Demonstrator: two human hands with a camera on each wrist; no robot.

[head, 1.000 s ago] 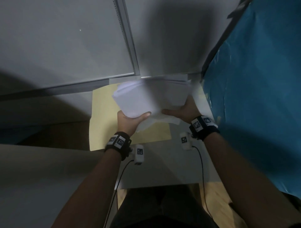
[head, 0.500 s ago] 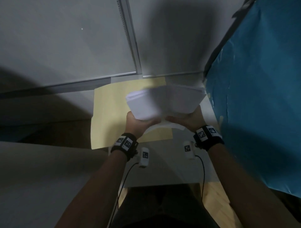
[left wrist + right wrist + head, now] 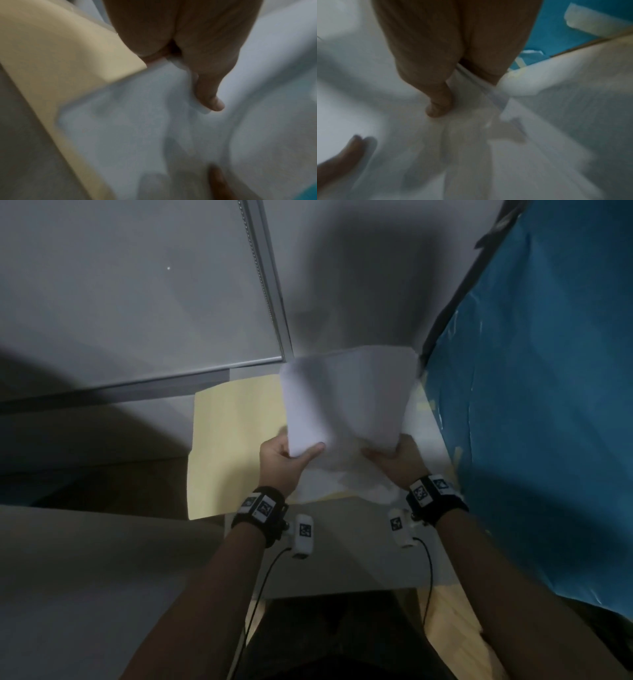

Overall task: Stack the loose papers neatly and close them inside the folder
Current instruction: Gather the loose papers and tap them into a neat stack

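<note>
A bundle of white papers [image 3: 346, 398] is held up above an open cream folder [image 3: 233, 440] that lies flat on the table. My left hand [image 3: 291, 457] grips the bundle's near left corner, thumb on top. My right hand [image 3: 390, 457] grips its near right corner. More white sheets [image 3: 346, 487] lie beneath the hands on the folder. In the left wrist view the thumb [image 3: 207, 93] presses on the papers [image 3: 120, 128] beside the folder [image 3: 60, 54]. The right wrist view shows the thumb [image 3: 436, 100] pinching the blurred sheets [image 3: 488, 148].
A grey wall with a metal rail [image 3: 267, 285] rises just behind the folder. A blue panel [image 3: 548, 405] stands close on the right. The small white table [image 3: 352, 563] ends just before my lap; a grey surface [image 3: 85, 577] is on the left.
The paper bundle has turned from lying sideways to standing taller and has shifted right. Both hands have moved a little right and nearer together with it.
</note>
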